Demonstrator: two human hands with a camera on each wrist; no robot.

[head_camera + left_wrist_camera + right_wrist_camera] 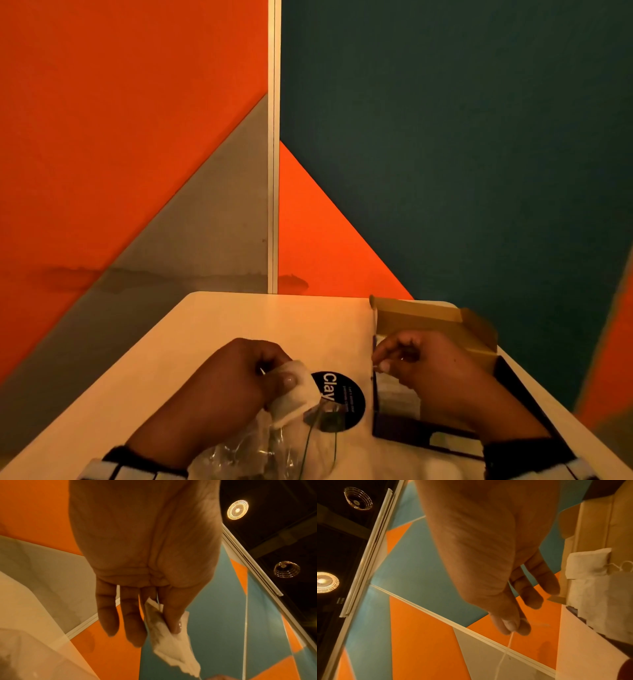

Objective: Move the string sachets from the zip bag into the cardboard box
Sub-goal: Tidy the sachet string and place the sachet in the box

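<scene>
My left hand point(245, 371) pinches a soft, feather-light sachet point(294, 390) by its edge while my right hand point(416, 365) pinches its thin string point(505, 654), which I judge snaggable.

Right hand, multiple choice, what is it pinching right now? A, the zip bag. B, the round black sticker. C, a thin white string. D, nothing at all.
C: in the right wrist view the right hand pinches a thin white string between thumb and forefinger, while the left hand holds the sachet.
</scene>
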